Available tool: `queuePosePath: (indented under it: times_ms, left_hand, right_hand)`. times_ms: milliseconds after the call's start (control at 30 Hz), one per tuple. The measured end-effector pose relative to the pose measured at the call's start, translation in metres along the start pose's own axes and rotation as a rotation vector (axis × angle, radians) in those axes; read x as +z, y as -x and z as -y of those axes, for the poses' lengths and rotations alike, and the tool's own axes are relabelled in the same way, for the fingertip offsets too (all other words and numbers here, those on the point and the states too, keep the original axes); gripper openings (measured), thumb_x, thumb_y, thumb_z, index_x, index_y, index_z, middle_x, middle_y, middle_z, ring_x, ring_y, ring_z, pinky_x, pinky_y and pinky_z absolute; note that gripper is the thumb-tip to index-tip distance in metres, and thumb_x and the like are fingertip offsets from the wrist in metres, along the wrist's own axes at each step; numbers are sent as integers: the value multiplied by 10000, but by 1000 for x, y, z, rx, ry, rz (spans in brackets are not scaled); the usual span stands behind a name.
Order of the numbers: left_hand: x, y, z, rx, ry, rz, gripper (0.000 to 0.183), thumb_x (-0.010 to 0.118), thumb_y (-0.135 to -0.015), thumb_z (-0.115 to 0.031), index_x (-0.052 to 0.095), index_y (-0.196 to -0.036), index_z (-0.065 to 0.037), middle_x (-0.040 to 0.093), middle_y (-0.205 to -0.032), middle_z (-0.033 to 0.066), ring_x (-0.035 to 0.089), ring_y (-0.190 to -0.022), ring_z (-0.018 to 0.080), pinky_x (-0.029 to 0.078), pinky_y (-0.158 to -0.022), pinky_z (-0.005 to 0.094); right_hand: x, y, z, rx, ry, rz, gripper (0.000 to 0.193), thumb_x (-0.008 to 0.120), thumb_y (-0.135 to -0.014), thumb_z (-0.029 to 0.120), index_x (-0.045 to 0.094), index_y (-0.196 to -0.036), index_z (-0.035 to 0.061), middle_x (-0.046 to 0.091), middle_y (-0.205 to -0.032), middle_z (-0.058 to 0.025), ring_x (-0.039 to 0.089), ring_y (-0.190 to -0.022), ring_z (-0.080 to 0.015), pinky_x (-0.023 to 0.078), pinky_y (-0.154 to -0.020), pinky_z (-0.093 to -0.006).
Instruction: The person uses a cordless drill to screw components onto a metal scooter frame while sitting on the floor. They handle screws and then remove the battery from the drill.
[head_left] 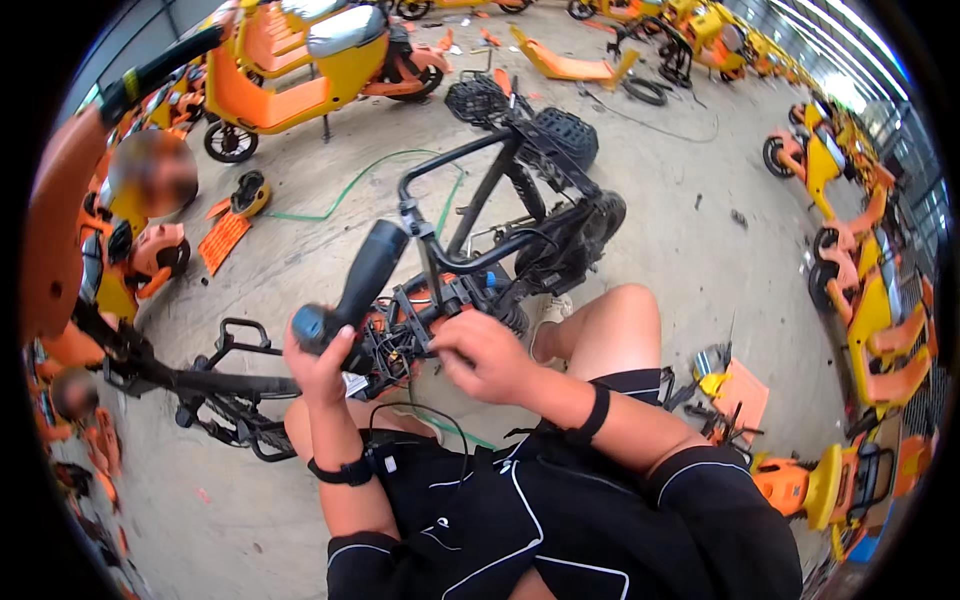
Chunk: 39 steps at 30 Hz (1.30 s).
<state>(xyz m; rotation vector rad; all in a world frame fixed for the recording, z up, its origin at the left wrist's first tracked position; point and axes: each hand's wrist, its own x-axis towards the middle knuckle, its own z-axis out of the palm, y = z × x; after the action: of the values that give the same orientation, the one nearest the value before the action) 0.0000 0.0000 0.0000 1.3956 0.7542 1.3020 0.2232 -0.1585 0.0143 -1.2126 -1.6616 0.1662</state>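
Observation:
A stripped black scooter frame [474, 267] stands in front of me, its wiring and parts exposed in the middle. My left hand [322, 368] is wrapped round a black power tool [372, 268] with a blue end, held at an angle over the frame's left part. The tool's working tip cannot be made out. Close to the frame's lower tube, my right hand [485, 358] is closed with its thumb and fingers curled together. What is pinched there, if anything, is too small to tell. Loose wires [392, 345] and a red-orange part lie between the two hands.
Yellow-orange scooters stand at the upper left [300, 90] and along the right side [865, 320]. On the floor lie a yellow body panel [570, 62], a black tyre [645, 92], a helmet [250, 193], an orange grid plate [224, 242], a green strap [350, 180] and loose parts by my right knee.

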Motion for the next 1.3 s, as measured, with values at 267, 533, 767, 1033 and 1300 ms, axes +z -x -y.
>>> queuePosePath:
  times_ms: [267, 533, 767, 1033, 1300]
  left_hand:
    - [23, 41, -39, 140, -50, -38, 464, 838, -676, -133, 622, -1060, 12, 593, -1052, 86, 603, -1006, 226, 469, -947, 361]
    - [57, 66, -105, 645, -622, 207, 426, 825, -585, -93, 686, -986, -56, 670, -885, 87, 608, -830, 296, 445, -753, 406]
    - [109, 63, -138, 787, -543, 868, 502, 830, -549, -183, 707, -1024, -81, 694, -971, 71, 625, -854, 282, 478, -790, 402]
    - [144, 13, -113, 237, -233, 762, 546, 782, -780, -170, 575, -1273, -61, 594, -1170, 93, 539, -1096, 206, 433, -963, 348]
    - [178, -50, -27, -406, 872, 426, 516, 489, -843, 175, 542, -1310, -38, 599, -1298, 143, 586, -1232, 278, 447, -1133, 421]
  right_hand:
    - [1, 34, -10, 46, -61, -9, 275, 667, -795, -28, 661, -1056, 56, 669, -1003, -123, 643, -932, -346, 522, -812, -418]
    - [-45, -18, 78, -206, 417, -8, 537, 721, -768, 34, 596, -1289, 76, 572, -1339, -112, 532, -1261, -291, 410, -1062, -480]
    - [-84, -14, 59, 16, 301, 506, 461, 746, -740, 169, 630, -1175, 73, 689, -1023, -128, 682, -969, -353, 532, -819, -459]
    - [-120, 61, 12, 571, -329, 5, 465, 835, -816, 168, 670, -1235, 51, 751, -1076, -87, 721, -990, -187, 560, -860, -345]
    - [-186, 57, -1, 700, -1022, -567, 376, 711, -869, 154, 638, -1184, -38, 703, -927, -149, 686, -827, -235, 571, -773, -369]
